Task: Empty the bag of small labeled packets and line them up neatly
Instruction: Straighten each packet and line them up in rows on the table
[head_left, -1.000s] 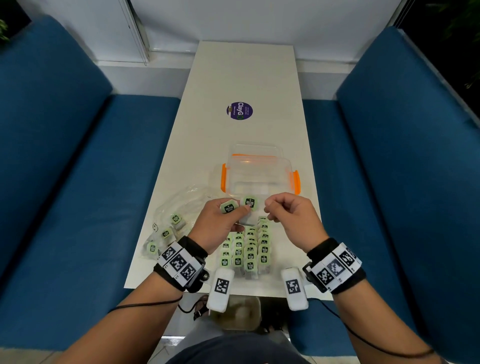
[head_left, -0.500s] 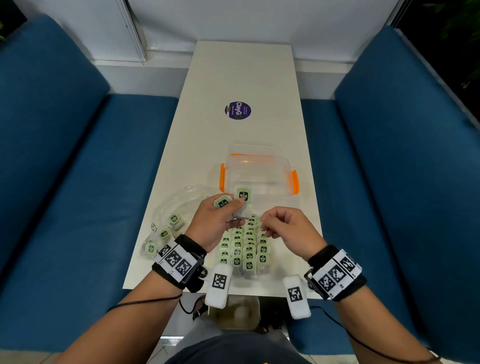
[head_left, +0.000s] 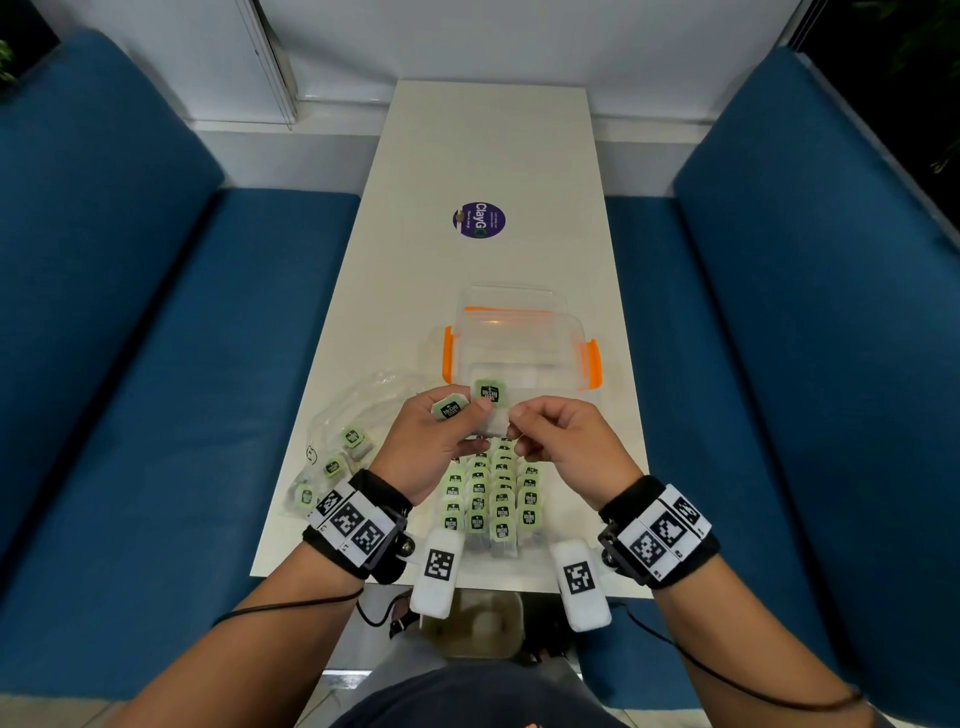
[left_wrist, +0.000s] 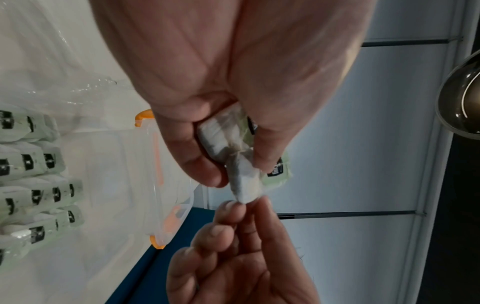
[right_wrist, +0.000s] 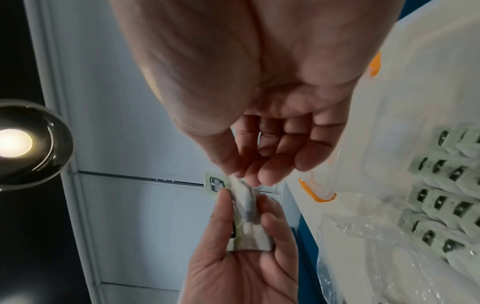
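your left hand (head_left: 441, 441) is curled round a small clutch of packets (head_left: 488, 410), held up above the worktop (head_left: 493, 156) just in front of the box (head_left: 519, 332). two green labels show above your fingers in the head view. your right hand (head_left: 561, 441) has its thumb and fingertips pinched on the loose end of one white packet, as the left wrist view shows at the pinch (left_wrist: 244, 197); the other right fingers are loosely curled.

the rows (head_left: 493, 499) already laid down sit near the front edge, under and between your wrists. the bag (head_left: 343, 441) lies to your left on the worktop with a few packets still inside.

these packets look light, soft and crumpled, likely a thin wrap that gives under pressure and slides against its neighbours. take each by its white body near the middle, not by the label tab, which may bend or tear. pull gently, since the others in your left hand could slip out. set it label up, touching the last one in its row.
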